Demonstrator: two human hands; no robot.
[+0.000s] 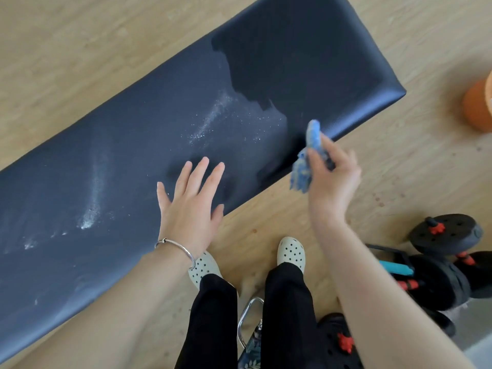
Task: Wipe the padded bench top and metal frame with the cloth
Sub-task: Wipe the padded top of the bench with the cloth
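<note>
- Your left hand (189, 209) lies flat on the padded bench top (133, 145) by its near edge, fingers straight and spread, grasping nothing; it looks like a brace.
- Your right hand (332, 179) grips the blue cloth (306, 161), bunched between fingers and thumb. The cloth is lifted clear of the padding, just off the near edge and towards the right end.
- The step in hand is the top itself. The darker patch (279, 62) at the right end reads as already wiped. White powder streaks (213, 115) run from the middle out to the left, so most of the top is likely left to do.
- Next, bring the cloth down flat beside the dark patch and sweep leftwards through the powder. You will need to shift the bracing hand, since it sits in that path.
- No metal frame is plainly in view. A chrome tube (247, 315) shows by your shoes (291, 251), but I cannot tell whether it belongs to the bench.
- Mind the near edge: a stroke towards you would push powder onto the floor (80, 49) and your feet.
- To the left the padding is open. To your right, dumbbells (447, 233) crowd the floor, and an orange object (476, 107) sits beyond the bench's end.
</note>
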